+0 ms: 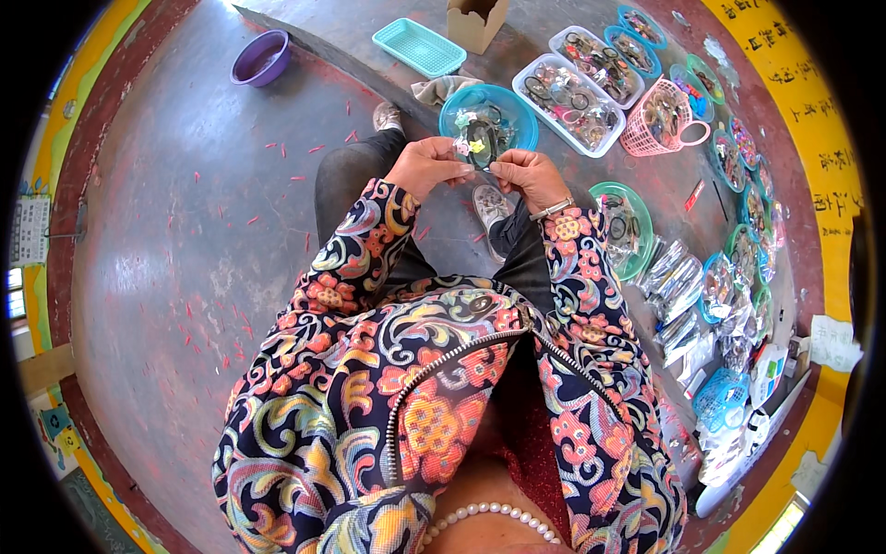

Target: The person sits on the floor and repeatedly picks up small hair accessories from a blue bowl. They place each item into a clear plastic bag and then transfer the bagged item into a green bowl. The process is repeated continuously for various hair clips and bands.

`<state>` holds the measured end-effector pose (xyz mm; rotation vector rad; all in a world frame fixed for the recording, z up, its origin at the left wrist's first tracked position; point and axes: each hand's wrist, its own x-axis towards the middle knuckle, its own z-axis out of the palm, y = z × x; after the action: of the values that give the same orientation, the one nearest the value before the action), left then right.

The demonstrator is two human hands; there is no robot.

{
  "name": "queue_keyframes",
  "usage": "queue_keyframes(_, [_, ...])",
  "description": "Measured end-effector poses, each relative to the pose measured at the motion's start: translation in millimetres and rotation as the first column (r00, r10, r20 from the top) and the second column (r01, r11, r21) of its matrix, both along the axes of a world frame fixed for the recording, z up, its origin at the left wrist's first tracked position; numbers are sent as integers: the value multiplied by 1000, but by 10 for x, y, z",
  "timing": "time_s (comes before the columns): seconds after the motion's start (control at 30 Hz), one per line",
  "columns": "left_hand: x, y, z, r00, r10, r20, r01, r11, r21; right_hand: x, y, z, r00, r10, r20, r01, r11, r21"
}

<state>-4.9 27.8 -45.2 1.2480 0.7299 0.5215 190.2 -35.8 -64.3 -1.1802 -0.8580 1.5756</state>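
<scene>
My left hand and my right hand meet in front of me, each pinching with thumb and fingers. Between them is a dark looped hair tie with small yellow and pink trims. Whether a clear bag surrounds it is too small to tell. Just beyond my fingers stands a turquoise basin, with clear-wrapped pieces inside, partly hidden by the hair tie. To the right of my right wrist, a green basin holds dark bands in clear wrapping.
White trays of hair ties and a pink basket stand at the far right. Small round baskets and packets line the right side. A purple basin, turquoise tray and cardboard box are farther off. Red bits dot the floor.
</scene>
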Motion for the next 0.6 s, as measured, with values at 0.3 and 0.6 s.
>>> queue_keyframes(0.3, [72, -60, -119, 964, 173, 204, -160, 984, -79, 0, 15, 49, 975, -123, -186, 129, 992, 17])
queue_keyframes(0.6, [228, -228, -38, 915, 283, 288, -289, 957, -21, -190, -15, 121, 982, -133, -135, 131, 991, -26])
